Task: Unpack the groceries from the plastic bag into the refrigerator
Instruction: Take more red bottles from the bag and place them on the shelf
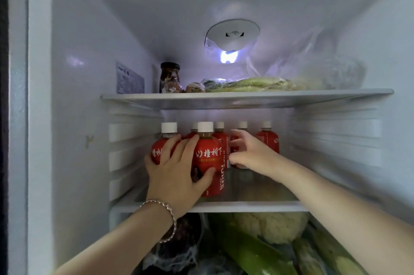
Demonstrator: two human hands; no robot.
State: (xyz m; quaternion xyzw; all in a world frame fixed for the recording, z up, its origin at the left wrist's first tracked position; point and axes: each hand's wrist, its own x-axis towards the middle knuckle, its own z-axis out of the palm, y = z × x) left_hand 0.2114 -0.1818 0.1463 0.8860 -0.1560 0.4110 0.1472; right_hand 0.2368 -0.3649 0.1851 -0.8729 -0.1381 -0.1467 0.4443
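left hand [177, 169]: thumb and index finger clamp front bottle [208, 158]; other fingers lie over left bottle [158, 151]
right hand [248, 151]: fingers curled round rear bottle [243, 125], further back
bottle look: red labels, white characters, white caps, brownish drink at neck
bottle axis: all upright, caps up, long axis vertical
bottle place: six clustered on middle shelf [246, 206], left of centre
top shelf [246, 95]: dark jar [169, 77], bagged greens [257, 84]
below: cauliflower [273, 225]
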